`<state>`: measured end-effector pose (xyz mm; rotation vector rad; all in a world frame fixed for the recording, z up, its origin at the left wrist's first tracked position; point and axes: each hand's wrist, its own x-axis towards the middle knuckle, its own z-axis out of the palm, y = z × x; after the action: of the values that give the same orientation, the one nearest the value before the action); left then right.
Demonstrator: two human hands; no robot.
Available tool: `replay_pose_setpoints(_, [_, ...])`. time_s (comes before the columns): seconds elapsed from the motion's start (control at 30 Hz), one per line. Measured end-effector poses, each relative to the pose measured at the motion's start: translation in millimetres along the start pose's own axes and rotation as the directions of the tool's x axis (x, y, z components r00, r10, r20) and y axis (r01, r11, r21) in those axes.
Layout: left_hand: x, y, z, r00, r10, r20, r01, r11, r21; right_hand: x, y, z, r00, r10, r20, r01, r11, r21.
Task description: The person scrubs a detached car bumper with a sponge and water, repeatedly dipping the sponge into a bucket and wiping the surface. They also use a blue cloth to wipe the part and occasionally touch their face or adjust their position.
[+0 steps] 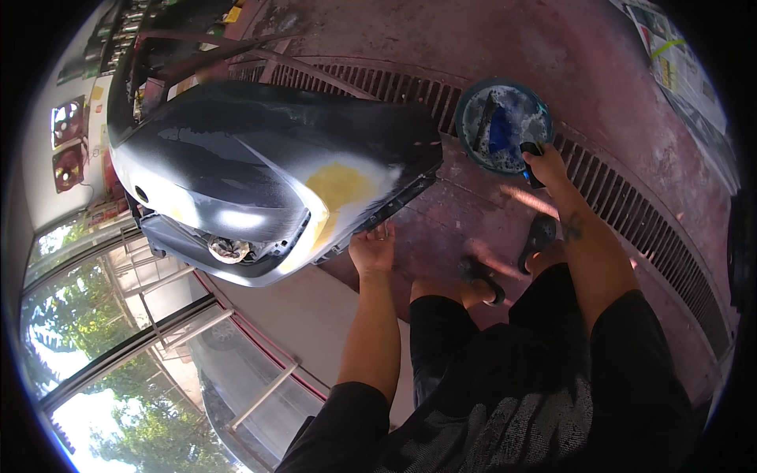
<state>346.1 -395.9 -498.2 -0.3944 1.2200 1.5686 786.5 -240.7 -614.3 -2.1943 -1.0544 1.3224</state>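
A car bumper (pixel 260 158), painted dark grey and white with a yellow patch, stands at the left. My left hand (pixel 373 249) is at its near lower edge, palm turned up, with the fingers curled against that edge. To the right, my right hand (pixel 547 165) is closed round a small dark block (pixel 532 175), whose exact kind I cannot make out. This hand is over the near rim of a round bucket (pixel 465 146). Foamy water fills the bucket, and a blue cloth-like thing (pixel 500 132) lies in it beside a dark strip.
A slotted floor drain (pixel 623 205) curves across the reddish floor (pixel 441 39) behind the bumper and past the bucket. Paper sheets (pixel 678 71) lie at the far right. Large windows (pixel 118 339) fill the lower left, and a metal stand (pixel 268 59) rises behind the bumper.
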Motion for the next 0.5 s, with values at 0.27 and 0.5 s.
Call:
replay_pose_setpoints(0.27, [0.6,14.8,6.7,0.981,-0.126,-0.15,0.166,0.944,0.287,-216.7,-183.9,87.2,0.924,-0.379,-0.051,0.342,0.759,0.553])
replay_pose_setpoints(0.5, [19.1,24.6,-13.9,0.947,-0.298,-0.12,0.32,0.909,0.268,-267.7,-262.4,120.4,0.726,-0.47,-0.502,0.648,0.713,0.27])
